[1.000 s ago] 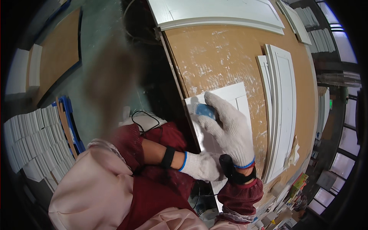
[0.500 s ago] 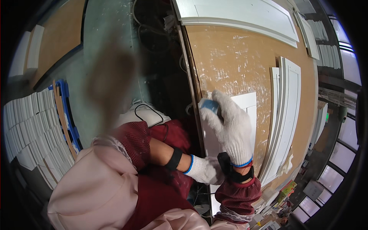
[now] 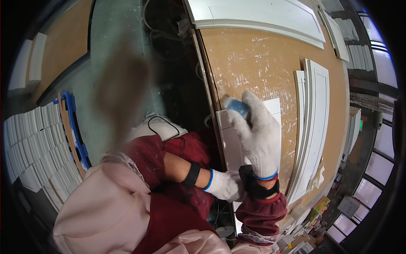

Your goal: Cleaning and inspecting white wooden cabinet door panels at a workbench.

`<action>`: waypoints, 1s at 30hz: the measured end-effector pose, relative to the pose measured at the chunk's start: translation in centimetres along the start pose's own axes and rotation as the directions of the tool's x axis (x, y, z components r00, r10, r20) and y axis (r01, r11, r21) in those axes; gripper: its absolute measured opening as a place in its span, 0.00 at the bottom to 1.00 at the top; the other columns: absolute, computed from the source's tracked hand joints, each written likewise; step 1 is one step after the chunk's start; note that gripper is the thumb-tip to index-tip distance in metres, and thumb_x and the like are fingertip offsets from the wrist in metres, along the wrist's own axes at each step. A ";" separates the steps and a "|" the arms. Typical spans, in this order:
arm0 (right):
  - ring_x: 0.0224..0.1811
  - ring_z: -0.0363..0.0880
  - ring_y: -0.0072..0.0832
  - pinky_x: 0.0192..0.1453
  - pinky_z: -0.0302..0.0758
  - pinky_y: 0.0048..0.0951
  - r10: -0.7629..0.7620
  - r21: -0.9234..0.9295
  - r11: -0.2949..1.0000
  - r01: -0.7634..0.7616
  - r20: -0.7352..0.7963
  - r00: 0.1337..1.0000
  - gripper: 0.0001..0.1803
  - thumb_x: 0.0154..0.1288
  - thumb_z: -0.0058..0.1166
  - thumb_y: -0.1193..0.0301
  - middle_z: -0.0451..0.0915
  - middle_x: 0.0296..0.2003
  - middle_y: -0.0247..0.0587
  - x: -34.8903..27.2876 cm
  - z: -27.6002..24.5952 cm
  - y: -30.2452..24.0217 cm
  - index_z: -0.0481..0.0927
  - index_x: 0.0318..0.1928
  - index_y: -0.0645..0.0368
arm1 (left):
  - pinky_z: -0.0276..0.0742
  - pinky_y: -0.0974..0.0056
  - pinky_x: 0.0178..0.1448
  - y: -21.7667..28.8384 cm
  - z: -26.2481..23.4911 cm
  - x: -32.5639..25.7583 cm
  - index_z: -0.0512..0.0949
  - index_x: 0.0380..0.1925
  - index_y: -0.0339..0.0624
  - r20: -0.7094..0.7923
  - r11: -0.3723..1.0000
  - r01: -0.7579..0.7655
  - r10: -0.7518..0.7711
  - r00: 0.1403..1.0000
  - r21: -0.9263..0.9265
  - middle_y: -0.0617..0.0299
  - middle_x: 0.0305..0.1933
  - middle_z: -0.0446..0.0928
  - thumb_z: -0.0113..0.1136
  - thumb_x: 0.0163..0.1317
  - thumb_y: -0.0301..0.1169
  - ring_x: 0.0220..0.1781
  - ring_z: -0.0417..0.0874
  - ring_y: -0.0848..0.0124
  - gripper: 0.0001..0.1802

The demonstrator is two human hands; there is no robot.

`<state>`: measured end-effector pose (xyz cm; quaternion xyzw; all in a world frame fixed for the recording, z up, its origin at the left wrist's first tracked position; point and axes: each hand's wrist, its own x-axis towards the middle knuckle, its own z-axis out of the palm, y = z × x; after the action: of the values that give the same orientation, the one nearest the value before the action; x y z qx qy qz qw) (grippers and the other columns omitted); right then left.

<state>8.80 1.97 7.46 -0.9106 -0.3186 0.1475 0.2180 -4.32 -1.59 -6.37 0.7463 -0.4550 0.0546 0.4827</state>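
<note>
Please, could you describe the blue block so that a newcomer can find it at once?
On the brown table, a white panel lies along the left edge, partly under the gloved right hand. The block is in that hand's grip, at the panel's far end. Its blue colour sets it apart from the white panel and white glove beside it.

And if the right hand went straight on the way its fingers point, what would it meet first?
The right hand, holding a blue block, would probably cross smeared brown tabletop, then meet the stacked white panels at the far end; its height is unclear, so it might pass over.
</note>
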 end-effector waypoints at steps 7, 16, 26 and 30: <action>0.39 0.82 0.35 0.46 0.77 0.29 0.234 0.256 0.937 -0.238 0.048 0.971 0.26 0.58 0.65 0.66 0.82 0.39 0.51 -3.5 -2.7 2.4 0.76 0.55 0.64 | 0.78 0.56 0.50 -0.9 4.2 1.4 0.78 0.30 0.44 0.106 0.993 0.116 -0.112 0.988 -0.027 0.59 0.36 0.79 0.58 0.53 0.32 0.47 0.80 0.60 0.06; 0.46 0.79 0.27 0.50 0.76 0.25 0.585 0.779 0.596 -0.197 -0.253 0.770 0.31 0.54 0.65 0.75 0.79 0.50 0.46 -16.9 -4.7 4.7 0.72 0.59 0.71 | 0.75 0.64 0.47 0.7 -1.8 1.9 0.75 0.29 0.52 0.058 0.907 -0.049 0.027 0.998 0.419 0.67 0.33 0.73 0.55 0.51 0.34 0.40 0.77 0.68 0.05; 0.20 0.72 0.22 0.23 0.71 0.20 0.903 0.968 0.248 -0.037 -0.218 0.371 0.24 0.50 0.48 0.78 0.79 0.32 0.45 -34.4 3.9 4.0 0.77 0.51 0.68 | 0.77 0.62 0.48 2.7 -13.4 -0.8 0.82 0.44 0.45 0.579 0.763 0.638 -0.474 0.663 -0.106 0.60 0.41 0.83 0.63 0.58 0.41 0.43 0.83 0.62 0.17; 0.17 0.71 0.23 0.16 0.69 0.23 0.958 0.992 0.127 -0.007 -0.121 0.261 0.24 0.54 0.51 0.73 0.78 0.33 0.46 -37.7 6.9 3.1 0.74 0.52 0.69 | 0.78 0.65 0.48 1.8 -12.4 -4.1 0.80 0.47 0.38 0.510 0.643 0.739 -0.575 0.639 -0.201 0.59 0.40 0.83 0.59 0.64 0.42 0.39 0.83 0.69 0.20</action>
<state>-20.86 -22.40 4.88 -0.6256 0.3534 -0.0712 0.6919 -3.57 10.29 -0.70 0.7428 -0.2335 -0.3753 0.5028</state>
